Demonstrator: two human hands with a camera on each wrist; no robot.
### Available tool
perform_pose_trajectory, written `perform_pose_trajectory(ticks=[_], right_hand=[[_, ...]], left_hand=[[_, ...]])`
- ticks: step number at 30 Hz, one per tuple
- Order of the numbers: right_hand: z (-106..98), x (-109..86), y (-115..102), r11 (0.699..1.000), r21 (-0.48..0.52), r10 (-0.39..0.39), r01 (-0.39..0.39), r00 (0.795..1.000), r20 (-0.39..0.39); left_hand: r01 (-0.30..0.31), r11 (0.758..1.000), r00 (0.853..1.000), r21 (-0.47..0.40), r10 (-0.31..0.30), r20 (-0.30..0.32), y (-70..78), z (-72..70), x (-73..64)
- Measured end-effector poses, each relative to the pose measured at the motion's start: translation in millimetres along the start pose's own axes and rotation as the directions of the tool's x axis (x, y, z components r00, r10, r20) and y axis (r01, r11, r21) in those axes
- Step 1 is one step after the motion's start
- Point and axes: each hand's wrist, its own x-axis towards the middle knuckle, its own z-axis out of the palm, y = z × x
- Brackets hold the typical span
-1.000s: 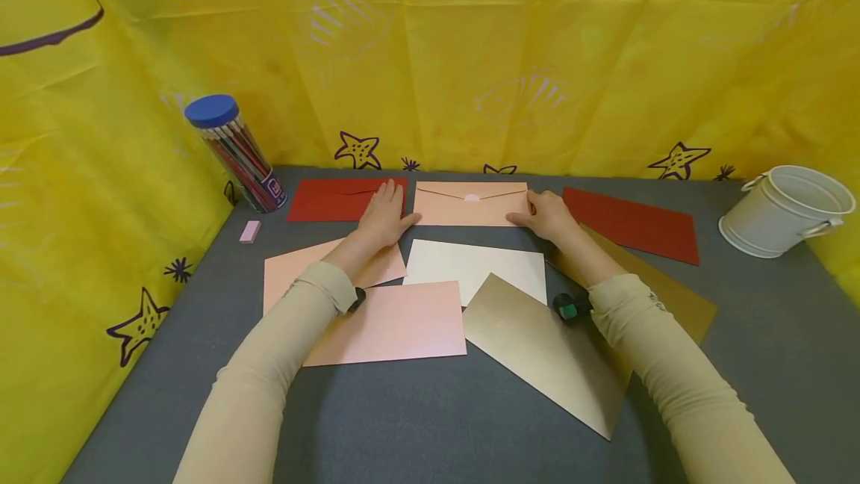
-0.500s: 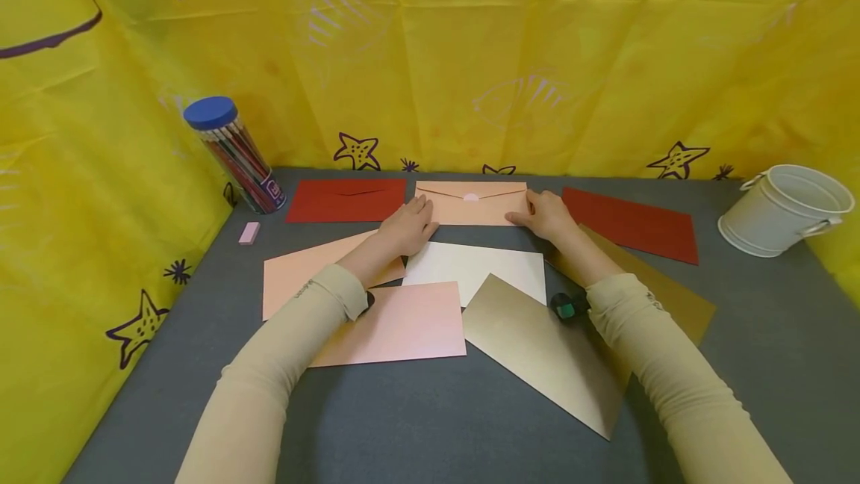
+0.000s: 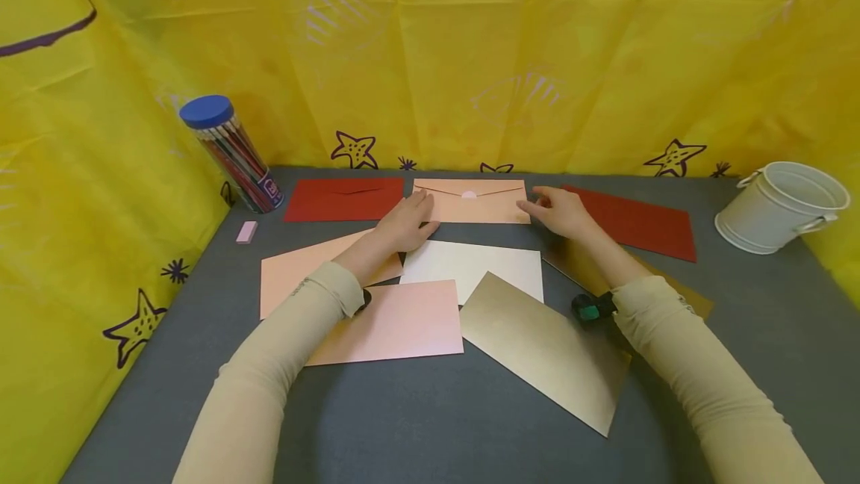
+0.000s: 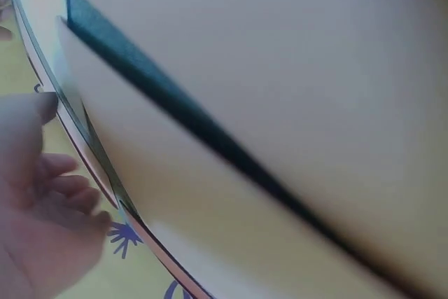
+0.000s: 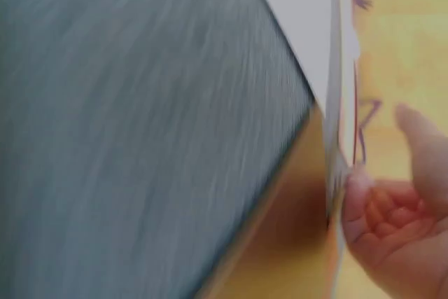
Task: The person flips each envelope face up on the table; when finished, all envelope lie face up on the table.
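Note:
In the head view, a peach envelope [image 3: 473, 209] with a white round seal lies at the middle of the back row. My left hand [image 3: 405, 224] rests at its left end, fingers fairly straight and thumb toward the near edge. My right hand [image 3: 559, 212] is at its right end, thumb and fingers apart with nothing between them. The right wrist view shows that hand [image 5: 402, 225] with thumb raised and fingers loosely bent. To the left lies a red envelope [image 3: 343, 200]; another red envelope [image 3: 638, 222] lies behind my right wrist. A white envelope [image 3: 480, 264] is just in front.
Nearer lie a peach envelope [image 3: 302, 271], a pink envelope [image 3: 410, 327], a pale gold envelope [image 3: 544, 349] and a darker gold envelope [image 3: 685, 290]. A tub of pencils [image 3: 235, 155] and an eraser [image 3: 246, 231] stand left, a white bucket [image 3: 779, 208] right. Yellow cloth [image 3: 457, 81] hangs behind.
My left hand has slid right from the red envelope onto the peach envelope's left end. My right hand has let go of the right end and shifted slightly right.

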Motion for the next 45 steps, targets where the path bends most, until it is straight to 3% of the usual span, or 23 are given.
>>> perform_pose_trajectory(ticks=[5, 10, 13, 17, 20, 23, 25, 30, 36, 41, 45], right_hand=[[-36, -33.0, 34, 0.996, 0.085, -0.006, 0.012, 0.998, -0.07], [-67, -67.9, 78, 0.999, 0.031, -0.009, 0.01, 1.0, -0.018], [-78, -85.6, 105, 1.0, -0.001, -0.005, 0.005, 0.998, 0.058], [-86, -102.9, 134, 1.0, -0.031, 0.003, 0.001, 0.991, 0.13], [-87, -109.4, 147, 0.998, -0.058, 0.009, 0.001, 0.987, 0.16], [-89, -110.8, 152, 0.997, -0.08, 0.028, -0.013, 0.981, 0.19], [-89, -110.2, 153, 0.996, -0.082, 0.044, -0.027, 0.977, 0.209], [-91, -108.8, 156, 0.996, -0.082, 0.047, -0.029, 0.972, 0.229], [-93, -107.6, 159, 0.993, -0.108, -0.017, 0.038, 0.981, 0.194], [-93, -109.2, 159, 0.975, -0.195, -0.073, 0.107, 0.982, 0.174], [-92, -112.0, 158, 0.945, -0.292, -0.101, 0.148, 0.98, 0.168]], left_hand=[[-0.141, 0.979, 0.989, -0.149, 0.131, -0.074, 14.1, -0.3, 8.1], [-0.256, 0.949, 0.966, -0.186, 0.245, -0.079, 41.0, 1.4, 19.7], [-0.318, 0.934, 0.948, -0.162, 0.312, -0.064, 57.1, 3.6, 29.0], [-0.41, 0.908, 0.912, -0.085, 0.409, -0.03, 77.5, 6.7, 45.0], [-0.478, 0.878, 0.878, -0.017, 0.478, 0.011, 93.1, 8.0, 58.9], [-0.507, 0.861, 0.861, 0.029, 0.505, 0.059, 108.5, 9.3, 72.5], [-0.497, 0.866, 0.866, 0.05, 0.493, 0.084, 118.0, 11.3, 80.9], [-0.438, 0.891, 0.896, 0.118, 0.423, 0.133, 139.6, 19.2, 96.7], [-0.383, 0.908, 0.923, 0.168, 0.368, 0.114, 156.5, 27.4, 106.1], [-0.396, 0.886, 0.917, 0.24, 0.393, 0.064, 162.1, 30.3, 111.3], [-0.406, 0.868, 0.911, 0.286, 0.407, 0.059, 163.0, 31.5, 113.3]])
